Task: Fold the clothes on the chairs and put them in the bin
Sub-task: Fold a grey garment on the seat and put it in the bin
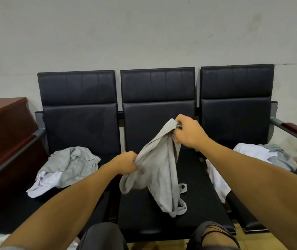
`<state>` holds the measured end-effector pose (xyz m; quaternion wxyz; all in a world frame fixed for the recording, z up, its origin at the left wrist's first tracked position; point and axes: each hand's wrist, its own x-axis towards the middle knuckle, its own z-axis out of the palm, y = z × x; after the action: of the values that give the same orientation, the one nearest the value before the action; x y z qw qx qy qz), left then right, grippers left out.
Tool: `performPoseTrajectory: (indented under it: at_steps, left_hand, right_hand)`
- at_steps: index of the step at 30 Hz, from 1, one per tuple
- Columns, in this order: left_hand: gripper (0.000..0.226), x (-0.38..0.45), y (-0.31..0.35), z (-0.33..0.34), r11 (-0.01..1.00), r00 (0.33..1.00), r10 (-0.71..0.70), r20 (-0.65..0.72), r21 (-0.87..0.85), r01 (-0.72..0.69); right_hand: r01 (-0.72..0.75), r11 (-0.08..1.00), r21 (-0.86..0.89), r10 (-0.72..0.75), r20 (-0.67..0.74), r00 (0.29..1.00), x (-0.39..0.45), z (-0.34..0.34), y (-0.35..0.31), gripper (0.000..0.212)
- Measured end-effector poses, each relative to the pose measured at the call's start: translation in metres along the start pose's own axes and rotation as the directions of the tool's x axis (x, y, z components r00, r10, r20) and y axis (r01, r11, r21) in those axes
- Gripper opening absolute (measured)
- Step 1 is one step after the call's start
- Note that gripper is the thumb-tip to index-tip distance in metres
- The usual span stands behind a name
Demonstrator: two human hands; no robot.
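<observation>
A row of three black padded chairs stands against the wall. Over the middle seat I hold up a grey garment. My right hand grips its top edge, raised high. My left hand grips another part lower and to the left. The garment's lower end and a loop of strap trail on the seat. A crumpled grey and white pile lies on the left seat. A white and grey pile lies on the right seat, partly hidden by my right forearm. No bin is in view.
A dark red wooden cabinet stands at the left beside the chair's metal armrest. The right chair's armrest juts out at the right edge. My knees are just in front of the middle seat.
</observation>
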<state>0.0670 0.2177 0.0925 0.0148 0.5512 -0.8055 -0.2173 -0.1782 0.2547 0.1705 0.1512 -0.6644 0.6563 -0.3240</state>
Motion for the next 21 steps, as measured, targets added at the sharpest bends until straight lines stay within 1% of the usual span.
performPoseTrajectory:
  at_steps: [1,3,4,5,6,7,8,10,12,14,16,17,18,19,21]
  left_hand:
    - [0.012,0.0,-0.006,0.0,0.996,0.998,-0.065,0.008,0.057,0.065]
    - [0.003,-0.002,-0.016,-0.004,0.983,0.984,-0.177,0.025,0.05,0.176]
    - [0.008,-0.001,-0.02,-0.007,0.978,0.978,-0.209,0.009,0.011,0.209]
    - [0.012,-0.001,-0.024,-0.01,0.972,0.973,-0.227,-0.032,-0.064,0.225]
    - [0.017,0.0,-0.024,-0.015,0.96,0.967,-0.237,-0.098,-0.173,0.218]
    - [0.023,0.0,-0.023,-0.019,0.935,0.954,-0.241,-0.179,-0.304,0.18]
    - [0.028,0.0,-0.018,-0.024,0.889,0.934,-0.246,-0.258,-0.443,0.112]
    - [0.03,-0.004,0.001,-0.034,0.743,0.9,-0.239,-0.366,-0.665,-0.073]
    - [0.023,-0.01,0.026,-0.043,0.604,0.884,-0.198,-0.423,-0.763,-0.23]
    - [0.016,-0.02,0.05,-0.051,0.526,0.882,-0.125,-0.454,-0.784,-0.329]
    - [0.011,-0.03,0.072,-0.057,0.45,0.898,-0.028,-0.439,-0.807,-0.381]
    - [0.009,-0.036,0.08,-0.061,0.415,0.908,0.038,-0.416,-0.82,-0.394]
    - [0.008,-0.042,0.085,-0.064,0.388,0.919,0.113,-0.378,-0.835,-0.391]
    - [0.007,-0.047,0.088,-0.068,0.372,0.927,0.189,-0.323,-0.85,-0.372]
    - [0.011,-0.055,0.086,-0.074,0.37,0.93,0.32,-0.181,-0.88,-0.299]
  right_hand:
    - [0.005,1.0,0.009,-0.005,-0.028,1.0,-0.001,-0.003,0.004,0.005]
    - [0.008,1.0,0.024,-0.006,-0.065,0.998,-0.002,-0.008,0.011,0.005]
    - [0.004,1.0,0.019,-0.002,-0.073,0.997,-0.002,-0.011,0.014,0.005]
    - [-0.004,1.0,0.01,0.005,-0.078,0.997,-0.003,-0.014,0.018,0.005]
    - [-0.015,1.0,0.004,0.016,-0.083,0.996,-0.003,-0.016,0.021,0.004]
    - [-0.03,1.0,0.006,0.03,-0.088,0.996,-0.004,-0.017,0.023,0.003]
    - [-0.043,0.999,0.017,0.045,-0.096,0.994,-0.005,-0.017,0.026,0.003]
    - [-0.062,0.995,0.076,0.071,-0.116,0.991,-0.006,-0.017,0.027,0.002]
    - [-0.059,0.979,0.195,0.084,-0.124,0.989,-0.007,-0.016,0.021,0.003]
    - [-0.031,0.928,0.371,0.065,-0.082,0.994,-0.011,-0.014,0.005,0.006]
    - [-0.042,0.851,0.523,0.025,0.039,0.999,-0.017,-0.014,-0.014,0.011]
    - [-0.079,0.814,0.576,-0.002,0.138,0.99,-0.021,-0.016,-0.023,0.015]
    - [-0.141,0.775,0.616,-0.025,0.253,0.967,-0.025,-0.019,-0.03,0.019]
    - [-0.228,0.731,0.643,-0.039,0.374,0.927,-0.028,-0.024,-0.034,0.023]
    - [-0.422,0.651,0.631,-0.048,0.589,0.807,-0.033,-0.036,-0.034,0.032]
